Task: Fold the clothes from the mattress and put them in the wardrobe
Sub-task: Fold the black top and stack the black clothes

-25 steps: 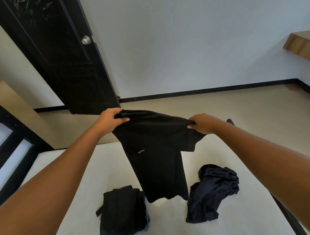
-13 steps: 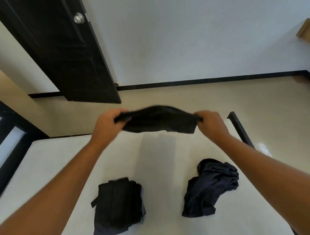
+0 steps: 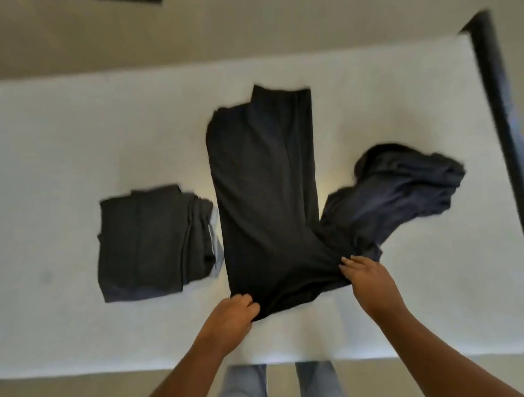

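**One folded, one in hand, one waiting**

The black shirt (image 3: 263, 198) lies lengthwise on the mattress (image 3: 85, 127). The left hand (image 3: 229, 317) pinches its near corner. The right hand (image 3: 365, 280) rests on the other; its grip is unclear. A folded pile (image 3: 141, 243) is done, a crumpled navy garment (image 3: 397, 192) remains, and the wardrobe is unseen. No writing is legible.

On the mattress (image 3: 85, 127), the folded pile (image 3: 147, 243) lies just left of the shirt (image 3: 263, 198); the heap (image 3: 397, 192) lies right, touching its near end.

Beige floor (image 3: 255, 36) fills the top, a black frame rail (image 3: 494, 85) runs down the right, and a blurred dark strip (image 3: 141, 1), perhaps skirting, sits top-left.
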